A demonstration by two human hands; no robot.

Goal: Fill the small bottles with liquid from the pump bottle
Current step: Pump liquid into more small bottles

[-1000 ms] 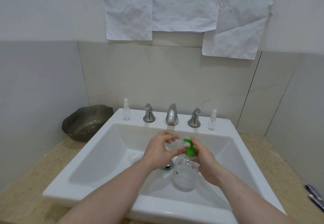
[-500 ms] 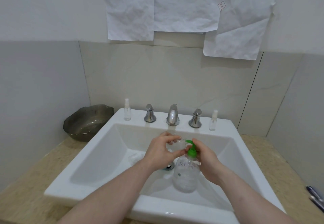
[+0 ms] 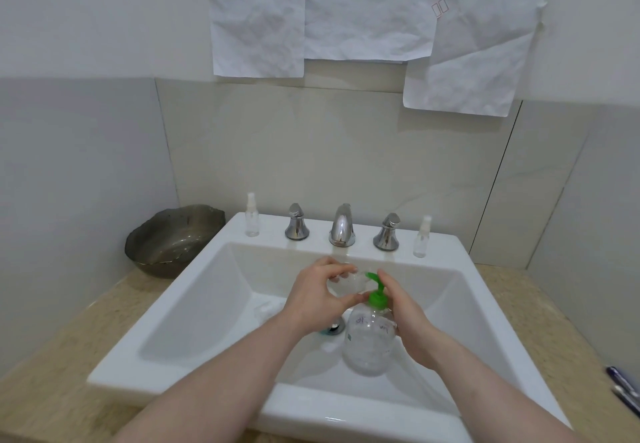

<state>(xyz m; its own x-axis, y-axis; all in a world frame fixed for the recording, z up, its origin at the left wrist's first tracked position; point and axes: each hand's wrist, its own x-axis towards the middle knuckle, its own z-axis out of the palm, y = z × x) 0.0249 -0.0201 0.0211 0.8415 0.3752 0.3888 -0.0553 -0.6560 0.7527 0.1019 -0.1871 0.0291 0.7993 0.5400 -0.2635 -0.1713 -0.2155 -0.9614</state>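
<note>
Over the white sink basin [image 3: 194, 307], my left hand [image 3: 311, 298] grips a small clear bottle [image 3: 348, 285], lying sideways with its mouth at the green spout. My right hand [image 3: 405, 318] holds the clear pump bottle [image 3: 369, 345] by its shoulder, with the index finger lying along the green pump head [image 3: 376, 295]. Two more small spray bottles stand on the sink's back ledge: one at the left [image 3: 251, 215], one at the right [image 3: 421, 237]. Both look clear; their fill level cannot be told.
A chrome faucet [image 3: 342, 226] with two handles stands at the back ledge. On the beige counter to the left rests a dark glass bowl [image 3: 173, 238]. Pens [image 3: 625, 389] lie at the right edge. The drain plug [image 3: 332, 328] sits under my left wrist.
Both hands and the two bottles have stayed over the basin. The green pump head has sunk slightly under my right index finger.
</note>
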